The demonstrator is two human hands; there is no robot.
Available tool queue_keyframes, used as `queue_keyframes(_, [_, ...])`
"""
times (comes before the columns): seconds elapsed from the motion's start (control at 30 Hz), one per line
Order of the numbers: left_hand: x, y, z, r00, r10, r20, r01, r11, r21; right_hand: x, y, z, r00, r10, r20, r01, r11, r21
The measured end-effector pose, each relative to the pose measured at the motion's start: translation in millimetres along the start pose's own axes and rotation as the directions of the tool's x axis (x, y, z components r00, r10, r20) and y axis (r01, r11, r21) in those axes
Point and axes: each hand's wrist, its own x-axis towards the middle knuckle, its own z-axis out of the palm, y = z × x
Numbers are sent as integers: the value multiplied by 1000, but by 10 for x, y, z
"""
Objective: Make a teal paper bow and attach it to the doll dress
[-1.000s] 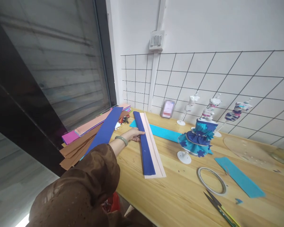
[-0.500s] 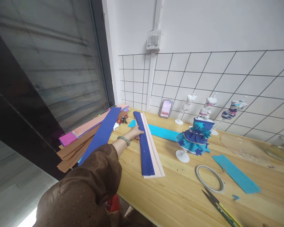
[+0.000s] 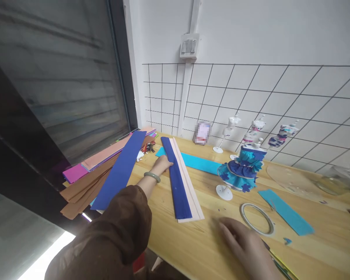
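Observation:
My left hand (image 3: 162,165), with a jade-coloured bangle on the wrist, is closed at the left edge of a dark blue crepe paper strip (image 3: 179,190). Its fingertips are partly hidden. Under and beside that strip lies a pale pink paper strip (image 3: 196,206). My right hand (image 3: 245,241) hovers at the lower right, blurred, fingers loosely curved apart with nothing in them. It partly covers the scissors (image 3: 282,265). A ring of white tape (image 3: 242,212) lies just beyond it.
A small dress form in a blue ruffled dress (image 3: 240,171) stands behind, near several other forms against the wire grid. Turquoise strips (image 3: 286,212) lie on the wooden table. Stacked brown, pink and blue papers (image 3: 119,171) are at the left by the dark window frame.
My right hand has come into view from the lower right, over the scissors. My left hand stays at the blue strip; the view has shifted slightly.

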Motion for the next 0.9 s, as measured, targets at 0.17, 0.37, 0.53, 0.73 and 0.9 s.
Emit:
queue_keyframes(0.17, [8, 19, 49, 998, 36, -60, -34, 999, 29, 619, -469, 253, 983, 62, 174, -48, 995, -88])
queue_keyframes(0.37, [26, -11, 72, 993, 62, -101, -60, 998, 24, 924, -571, 508, 976, 110, 188, -53, 957, -285])
queue_keyframes(0.53, [-2, -6, 92, 979, 63, -195, -52, 997, 61, 946, -591, 572, 963, 153, 223, -109, 974, -199])
queue_keyframes(0.73, [-77, 33, 166, 982, 115, -153, -97, 988, 121, 956, -579, 586, 938, 271, 216, -241, 958, -155])
queue_keyframes(0.9, [-53, 64, 139, 985, 117, -129, -101, 987, 126, 952, -601, 579, 932, 272, 241, -242, 959, -147])
